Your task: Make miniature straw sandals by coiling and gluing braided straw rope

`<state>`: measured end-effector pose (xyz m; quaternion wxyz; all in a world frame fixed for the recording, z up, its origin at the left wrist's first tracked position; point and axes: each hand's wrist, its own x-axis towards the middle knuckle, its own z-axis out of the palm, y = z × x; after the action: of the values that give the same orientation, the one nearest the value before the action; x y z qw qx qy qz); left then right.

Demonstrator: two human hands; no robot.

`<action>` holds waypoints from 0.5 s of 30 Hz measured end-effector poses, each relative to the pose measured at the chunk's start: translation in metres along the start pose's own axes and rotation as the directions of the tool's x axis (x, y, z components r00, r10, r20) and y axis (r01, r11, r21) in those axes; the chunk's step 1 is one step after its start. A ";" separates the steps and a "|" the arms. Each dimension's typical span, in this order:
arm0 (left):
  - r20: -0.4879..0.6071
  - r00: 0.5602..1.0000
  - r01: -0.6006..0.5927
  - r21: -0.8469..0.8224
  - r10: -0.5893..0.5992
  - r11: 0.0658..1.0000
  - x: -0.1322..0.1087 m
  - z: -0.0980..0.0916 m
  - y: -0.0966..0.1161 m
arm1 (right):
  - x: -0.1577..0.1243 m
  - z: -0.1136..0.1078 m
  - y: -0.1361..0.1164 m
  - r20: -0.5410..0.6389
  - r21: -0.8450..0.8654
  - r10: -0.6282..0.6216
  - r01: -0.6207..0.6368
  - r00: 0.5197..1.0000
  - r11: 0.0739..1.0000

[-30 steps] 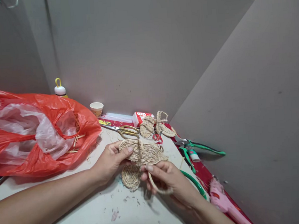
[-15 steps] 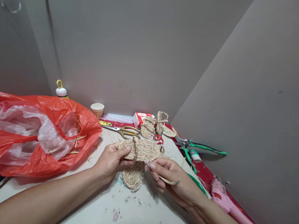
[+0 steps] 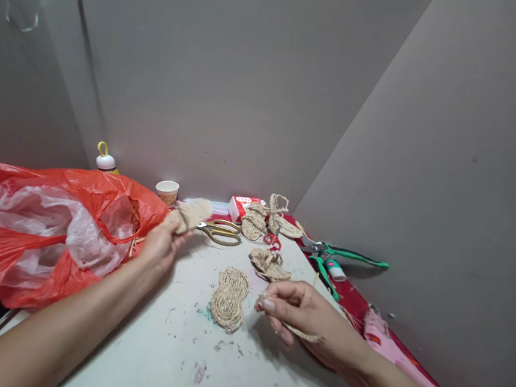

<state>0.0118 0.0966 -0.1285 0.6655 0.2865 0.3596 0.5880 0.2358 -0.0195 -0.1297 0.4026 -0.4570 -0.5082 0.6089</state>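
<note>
My left hand (image 3: 162, 245) is closed on a small woven straw slipper (image 3: 197, 211), somewhat blurred, beside the red bag. The right hand (image 3: 302, 313) pinches a short length of straw cord (image 3: 304, 335) whose tail runs under the palm. On the table between the hands lies a flat coiled straw sole (image 3: 230, 298). Just beyond my right fingers is another woven straw piece (image 3: 268, 265). Farther back rest a straw slipper with a strap (image 3: 254, 221) and a straw piece with loops (image 3: 283, 222).
A red plastic bag (image 3: 117, 185) fills the left side. Gold-handled scissors (image 3: 220, 231), a paper cup (image 3: 168, 192), a red-white box (image 3: 241, 206) and small red scissors (image 3: 272, 241) stand or lie behind. Green-handled shears (image 3: 356, 256), a white tube (image 3: 336, 270) and a pink glue gun (image 3: 388, 344) line the right wall.
My left hand has carried the slipper left and away from me, towards the bag, uncovering the sole on the table. My right hand stays nearly in place with the cord.
</note>
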 end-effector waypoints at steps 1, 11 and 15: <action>-0.027 0.999 -0.039 -0.015 0.038 0.999 0.007 -0.003 0.008 | -0.001 0.000 -0.001 -0.003 0.006 -0.006 0.006 1.000 1.000; 0.221 0.973 0.051 0.087 -0.069 0.995 -0.026 0.013 -0.010 | 0.006 0.003 -0.004 -0.086 0.172 -0.019 0.034 0.996 0.984; 0.341 0.938 -0.002 0.200 -0.067 0.980 -0.041 0.015 -0.016 | 0.002 0.004 -0.008 -0.137 0.250 -0.009 0.043 0.991 0.967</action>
<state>0.0313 0.0543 -0.1267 0.6963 0.4439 0.2981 0.4789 0.2321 -0.0173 -0.1221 0.4988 -0.4355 -0.4041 0.6310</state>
